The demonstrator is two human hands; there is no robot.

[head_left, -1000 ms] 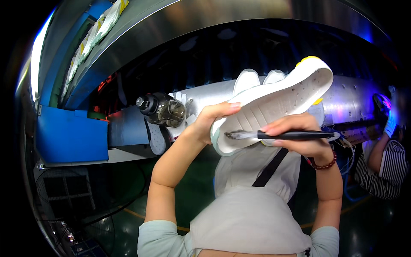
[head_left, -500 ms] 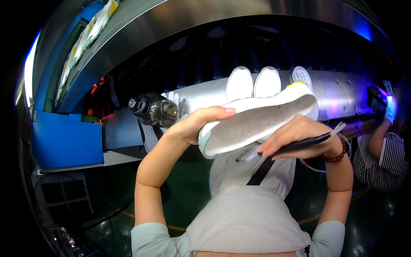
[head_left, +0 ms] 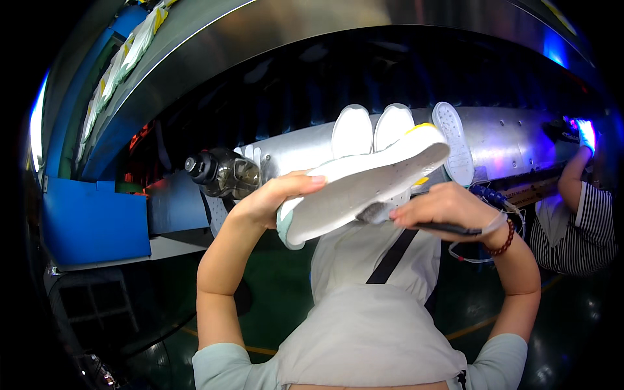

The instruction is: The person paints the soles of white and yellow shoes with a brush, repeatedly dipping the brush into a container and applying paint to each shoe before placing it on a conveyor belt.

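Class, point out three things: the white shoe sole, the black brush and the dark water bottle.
white shoe sole (head_left: 364,192), head view, its pale underside.
black brush (head_left: 448,228), head view, its handle.
dark water bottle (head_left: 224,173), head view, its body.

Shoe (head_left: 364,188) betw. hands; 3 soles (head_left: 390,127) behind; bottle (head_left: 224,174) left; co-worker (head_left: 575,214) right.

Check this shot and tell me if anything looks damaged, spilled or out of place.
Nothing stands out. The left hand holds a white shoe sole-up, and the right hand works a dark brush against its sole. White soles stand in a row on the metal conveyor behind. No spill or damage shows.
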